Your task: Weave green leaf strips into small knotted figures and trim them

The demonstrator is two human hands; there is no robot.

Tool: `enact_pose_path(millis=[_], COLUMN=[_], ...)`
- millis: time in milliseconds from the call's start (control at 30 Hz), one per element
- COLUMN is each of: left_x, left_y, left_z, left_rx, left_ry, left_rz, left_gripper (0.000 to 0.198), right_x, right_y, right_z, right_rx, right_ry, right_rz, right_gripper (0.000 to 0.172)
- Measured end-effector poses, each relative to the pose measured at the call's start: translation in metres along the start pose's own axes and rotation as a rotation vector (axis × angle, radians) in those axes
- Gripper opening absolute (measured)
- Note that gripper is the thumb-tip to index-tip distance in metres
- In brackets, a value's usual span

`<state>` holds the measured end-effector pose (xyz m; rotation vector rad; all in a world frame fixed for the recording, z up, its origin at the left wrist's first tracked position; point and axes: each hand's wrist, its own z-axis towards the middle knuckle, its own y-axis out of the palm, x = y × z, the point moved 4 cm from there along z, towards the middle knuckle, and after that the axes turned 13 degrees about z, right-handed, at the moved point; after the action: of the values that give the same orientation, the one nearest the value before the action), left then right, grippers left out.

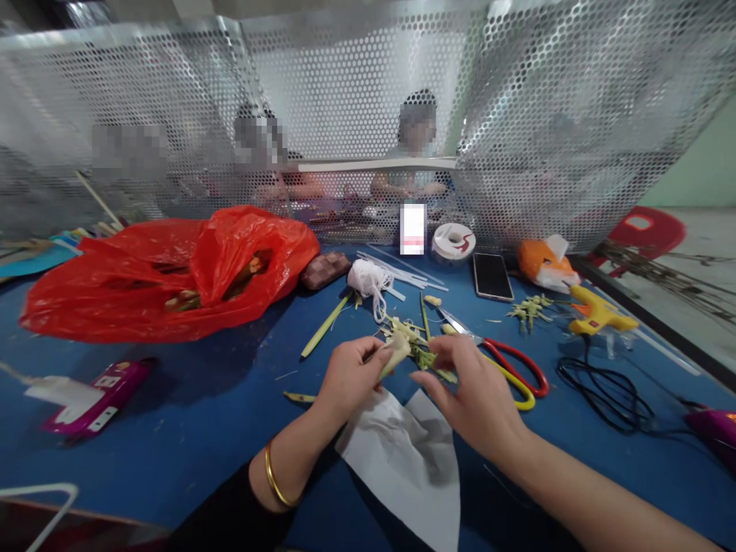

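My left hand pinches a pale yellow-green piece of plant, perhaps a leaf or husk strip, between thumb and fingers. Close by on the right, my right hand has its thumb and curled fingers apart, and I see nothing between them. Beneath both hands lies a creased sheet of white paper. Green and pale plant scraps are scattered just beyond the fingers. Scissors with red and yellow handles rest beside my right hand. A cut green stalk lies past my left hand.
A red plastic bag bulges at the left, near a purple power strip. White string, a ribbon spool and a phone lie farther back. A yellow glue gun with black cord sits right. Perforated sheeting hangs behind.
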<state>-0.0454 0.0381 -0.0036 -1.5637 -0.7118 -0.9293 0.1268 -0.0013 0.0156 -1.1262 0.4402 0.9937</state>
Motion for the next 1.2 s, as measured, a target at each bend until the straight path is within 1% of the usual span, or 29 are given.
enact_pose_path(millis=[33, 67, 100, 133, 167, 200, 233, 300, 367, 433, 500, 533, 567, 633, 700, 733, 767, 800, 833, 900, 1000, 1067, 1100, 1167, 1200], left_x=[-0.001, -0.001, -0.001, 0.000, 0.000, 0.000, 0.000, 0.000, 0.000, 0.000, 0.000, 0.001, 0.001, 0.001, 0.000, -0.001, -0.001, -0.003, -0.003, -0.004, -0.004, -0.004, -0.003, 0.000, 0.003], left_y=[-0.003, -0.007, -0.010, -0.012, -0.014, -0.014, -0.014, -0.012, -0.011, -0.010, -0.013, -0.015, -0.018, -0.021, -0.020, -0.017, -0.014, -0.012, -0.009, -0.004, -0.002, -0.002, -0.002, -0.002, -0.002], left_z=[0.001, 0.002, 0.002, 0.002, 0.002, 0.002, 0.001, 0.001, 0.002, 0.003, 0.003, 0.003, 0.003, 0.002, 0.002, 0.002, 0.002, 0.002, 0.001, 0.001, 0.000, 0.000, 0.000, -0.002, -0.004], left_rx=[0.042, 0.083, 0.117, 0.145, 0.161, 0.169, 0.168, 0.150, 0.122, 0.096, 0.112, 0.141, 0.177, 0.228, 0.211, 0.185, 0.145, 0.112, 0.079, 0.032, 0.019, 0.039, 0.054, 0.092, 0.114], left_ry=[-0.009, -0.007, -0.002, 0.002, 0.007, 0.012, 0.019, 0.031, 0.024, 0.006, -0.001, 0.003, 0.010, 0.023, 0.022, 0.012, -0.002, -0.027, -0.043, -0.064, -0.076, -0.081, -0.076, -0.044, -0.019], left_rz=[0.019, 0.053, 0.091, 0.124, 0.146, 0.156, 0.154, 0.129, 0.084, 0.037, 0.025, 0.040, 0.062, 0.101, 0.095, 0.072, 0.043, 0.006, -0.025, -0.072, -0.122, -0.149, -0.152, -0.123, -0.088], left_gripper=[0.027, 0.026, 0.026, 0.025, 0.024, 0.024, 0.023, 0.022, 0.022, 0.022, 0.022, 0.022, 0.021, 0.020, 0.018, 0.018, 0.018, 0.018, 0.018, 0.019, 0.018, 0.017, 0.016, 0.016, 0.017], right_x=[-0.009, -0.017, -0.023, -0.025, -0.026, -0.025, -0.023, -0.017, -0.013, -0.014, -0.014, -0.011, -0.006, 0.014, 0.041, 0.056, 0.068, 0.078, 0.085, 0.095, 0.099, 0.096, 0.092, 0.079, 0.070], right_y=[-0.001, 0.003, 0.011, 0.020, 0.028, 0.034, 0.041, 0.050, 0.053, 0.048, 0.033, 0.021, 0.008, -0.023, -0.049, -0.058, -0.064, -0.066, -0.066, -0.063, -0.061, -0.063, -0.065, -0.065, -0.063], right_z=[-0.002, -0.006, -0.011, -0.016, -0.021, -0.024, -0.026, -0.026, -0.022, -0.016, -0.007, -0.001, 0.005, 0.016, 0.020, 0.018, 0.016, 0.014, 0.012, 0.009, 0.009, 0.011, 0.013, 0.018, 0.020], right_rx=[-0.025, -0.129, -0.283, -0.477, -0.602, -0.639, -0.661, -0.644, -0.567, -0.465, -0.370, -0.316, -0.288, -0.225, -0.291, -0.352, -0.411, -0.460, -0.483, -0.469, -0.446, -0.438, -0.410, -0.284, -0.181], right_ry=[-0.120, -0.233, -0.321, -0.353, -0.370, -0.402, -0.436, -0.482, -0.524, -0.550, -0.508, -0.452, -0.344, -0.064, 0.194, 0.321, 0.406, 0.437, 0.447, 0.467, 0.484, 0.470, 0.447, 0.366, 0.326], right_rz=[-0.088, -0.144, -0.168, -0.170, -0.200, -0.250, -0.313, -0.374, -0.412, -0.403, -0.371, -0.376, -0.416, -0.597, -0.745, -0.776, -0.764, -0.731, -0.706, -0.692, -0.700, -0.705, -0.703, -0.622, -0.529], right_gripper=[0.023, 0.022, 0.021, 0.022, 0.020, 0.010, 0.005, 0.008, 0.008, 0.009, 0.012, 0.014, 0.014, 0.012, 0.013, 0.016, 0.023, 0.028, 0.033, 0.044, 0.053, 0.051, 0.047, 0.036, 0.032])
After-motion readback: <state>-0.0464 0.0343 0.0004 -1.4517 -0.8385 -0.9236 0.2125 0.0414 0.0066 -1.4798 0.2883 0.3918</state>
